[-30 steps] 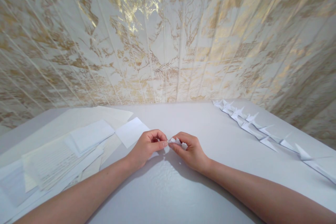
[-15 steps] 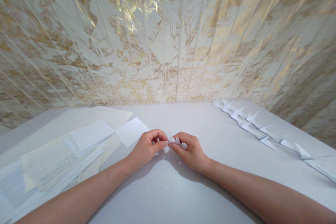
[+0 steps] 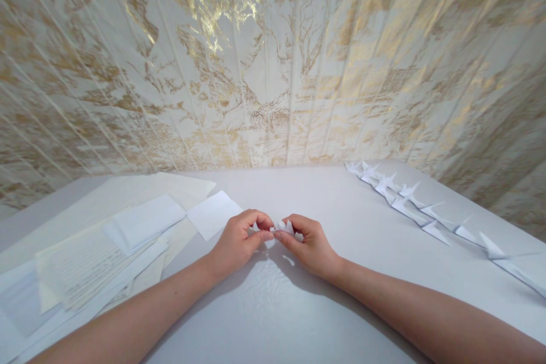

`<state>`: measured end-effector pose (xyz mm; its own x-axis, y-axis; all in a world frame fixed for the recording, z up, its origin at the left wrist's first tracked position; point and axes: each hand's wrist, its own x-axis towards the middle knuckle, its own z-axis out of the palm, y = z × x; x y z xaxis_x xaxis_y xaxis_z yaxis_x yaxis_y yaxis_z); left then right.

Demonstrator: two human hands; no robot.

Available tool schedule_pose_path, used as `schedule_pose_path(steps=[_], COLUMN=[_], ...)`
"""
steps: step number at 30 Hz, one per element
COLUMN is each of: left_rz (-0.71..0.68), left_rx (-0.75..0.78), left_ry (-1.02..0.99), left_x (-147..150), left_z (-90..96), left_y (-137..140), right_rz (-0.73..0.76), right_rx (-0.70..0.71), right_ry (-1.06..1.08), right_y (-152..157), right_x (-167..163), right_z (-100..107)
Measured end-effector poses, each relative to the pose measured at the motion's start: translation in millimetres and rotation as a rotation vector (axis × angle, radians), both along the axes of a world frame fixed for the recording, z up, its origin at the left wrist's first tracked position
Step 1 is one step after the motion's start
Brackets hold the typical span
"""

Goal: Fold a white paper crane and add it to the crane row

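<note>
A small piece of folded white paper is held between my two hands, just above the middle of the white table. My left hand pinches its left side between thumb and fingers. On the other side, my right hand grips it the same way, fingertips close to those of the left. Fingers cover much of the paper, so its exact shape cannot be made out. Beyond the left hand lies a flat white paper square.
Two rows of folded white paper cranes run along the right side of the table. At left, loose sheets, some with writing, lie in an overlapping pile. A gold-patterned white curtain hangs behind the table's far edge.
Both hands stay almost in place, with the fingertips shifting slightly. A little more of the folded paper shows between them.
</note>
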<state>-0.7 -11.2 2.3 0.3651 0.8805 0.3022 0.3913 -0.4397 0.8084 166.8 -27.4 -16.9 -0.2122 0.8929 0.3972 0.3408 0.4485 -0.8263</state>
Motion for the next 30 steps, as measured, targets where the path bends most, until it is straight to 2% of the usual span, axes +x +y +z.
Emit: schedule_pose_path(steps=[13,27,30], left_rz=[-0.003,0.010,0.001], left_rx=[-0.034,0.017,-0.049], left_ry=[0.019,0.045,-0.001], left_x=[1.3,6.1,6.1], left_z=[-0.1,2.0,-3.2], left_y=[-0.5,-9.2,-7.2], right_rz=[0.011,0.048,0.038], right_rx=[-0.020,0.084,0.049], right_ry=[-0.008,-0.113,-0.083], right_y=[0.2,-3.7,-2.3], right_x=[0.2,-1.8,-1.8], right_z=[-0.5,2.2,0.9])
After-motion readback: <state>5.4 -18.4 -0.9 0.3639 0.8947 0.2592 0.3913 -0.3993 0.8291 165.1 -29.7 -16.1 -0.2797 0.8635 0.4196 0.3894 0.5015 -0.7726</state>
